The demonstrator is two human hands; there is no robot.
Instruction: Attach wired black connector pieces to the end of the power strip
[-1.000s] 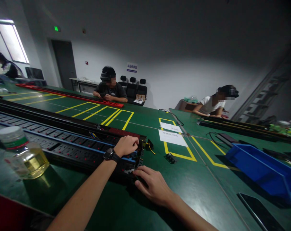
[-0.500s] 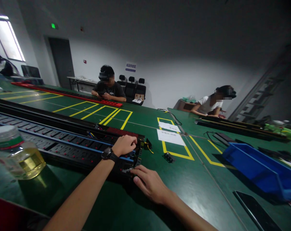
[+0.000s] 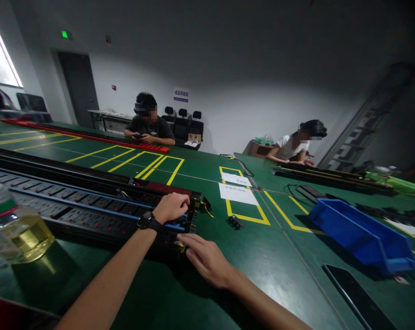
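Note:
Long black power strips with rows of sockets lie side by side on the green table, their ends toward the middle. My left hand, wearing a watch on its wrist, rests over the end of the strips. Its fingers are curled, and whatever they hold is hidden beneath them. At the nearest strip's end is my right hand, fingers stretched out and fingertips touching that end. Yellow wires show under its fingertips, between them and the thumb. Past the strip ends lies a small black part with a yellow wire.
A bottle of yellow liquid stands at the left. To the right are a small black block, paper labels, a blue bin and a phone. Two co-workers sit across the table.
The view has shifted slightly, so everything sits a little further left. Yellow wires now show beside my right fingertips, where a greyish bit showed before. My left hand stays at the strip ends.

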